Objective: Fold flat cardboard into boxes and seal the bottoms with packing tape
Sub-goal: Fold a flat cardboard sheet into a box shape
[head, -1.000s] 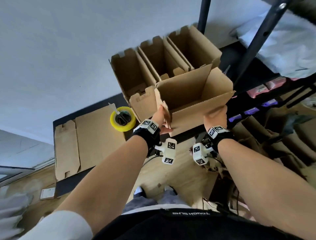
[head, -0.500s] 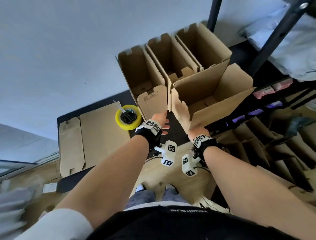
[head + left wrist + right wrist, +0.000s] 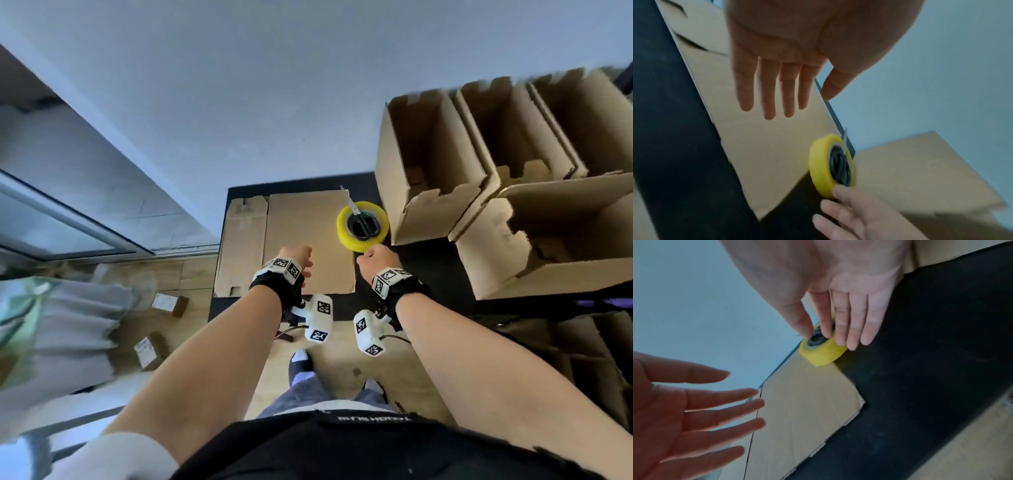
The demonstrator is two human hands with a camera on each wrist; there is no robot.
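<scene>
A flat cardboard sheet (image 3: pixel 308 240) lies on the black table (image 3: pixel 428 270). My left hand (image 3: pixel 301 258) hovers over it with straight, spread fingers (image 3: pixel 768 97) and holds nothing. At the sheet's right corner lies a yellow tape roll (image 3: pixel 342 222) with scissors (image 3: pixel 356 216) stuck in its core. My right hand (image 3: pixel 373 257) reaches onto the roll (image 3: pixel 822 353); its nearly straight fingers (image 3: pixel 840 321) touch the rim without closing round it. The folded open-topped box (image 3: pixel 486 253) stands on the table at the right, free of both hands.
Three more folded boxes (image 3: pixel 421 164) stand in a row behind the newest one, against the white wall. Flat cardboard leans below the table at the right (image 3: pixel 589 349). Small packages (image 3: pixel 150 349) lie on the wooden floor at the left.
Both hands have let go of the folded box, which now stands on the table at the right. They have moved left, to the flat sheet and the tape roll.
</scene>
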